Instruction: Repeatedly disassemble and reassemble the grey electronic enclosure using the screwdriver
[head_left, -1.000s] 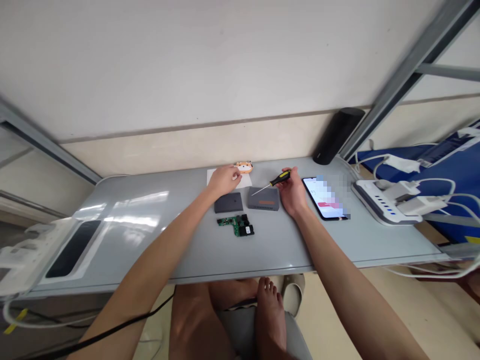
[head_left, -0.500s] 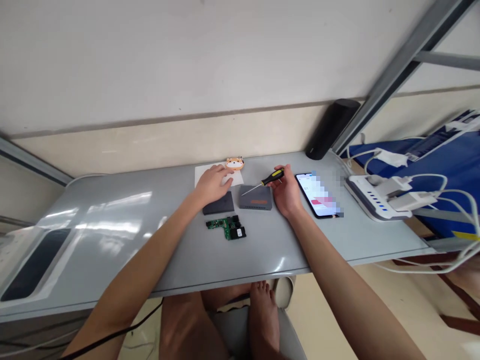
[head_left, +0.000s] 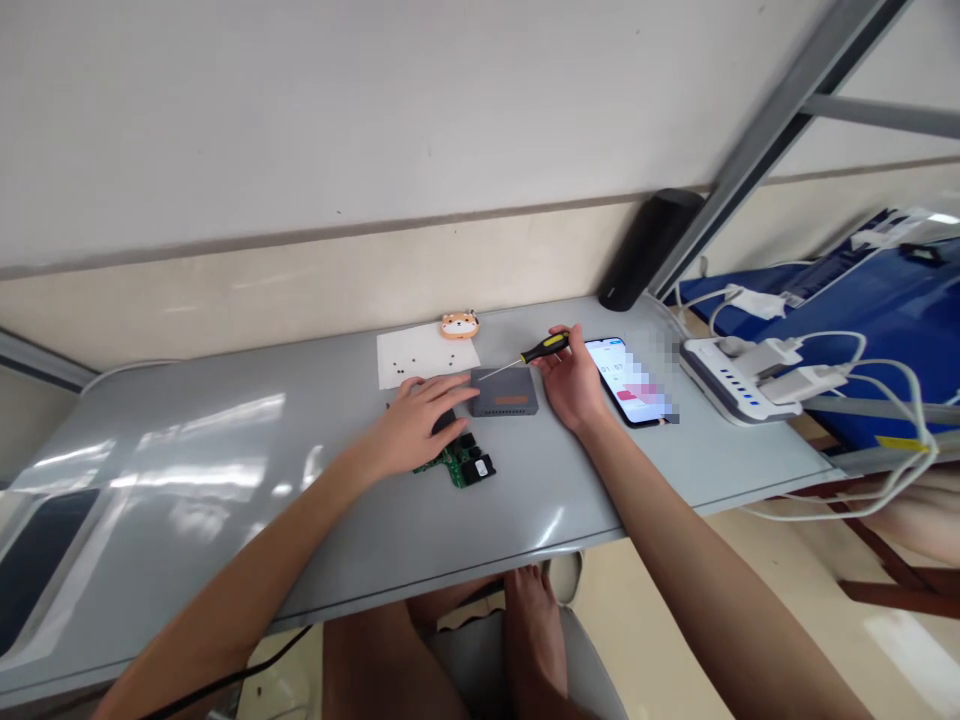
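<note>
Head — screwdriver (head_left: pixel 535 353) aslant, tip leftward

We've got free tabletop (head_left: pixel 225 425) left of the left hand (head_left: pixel 415 422) and between the forearms (head_left: pixel 660 505) up front. Screwdriver (head_left: pixel 545 347) in right hand (head_left: pixel 571 380) slants over the box (head_left: pixel 504 396); phone (head_left: pixel 624 382), power strip (head_left: pixel 739 388) crowd the right; black cylinder (head_left: pixel 651 248) blocks back-right corner.

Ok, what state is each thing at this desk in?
Screwdriver: gripped in right hand
Circuit board: uncased, partly hidden behind left hand
Grey box: lying flat
Paper: flat, dark specks on it
Phone beside right hand: screen lit
Power strip: plugs inserted
Black cylinder: standing
</note>
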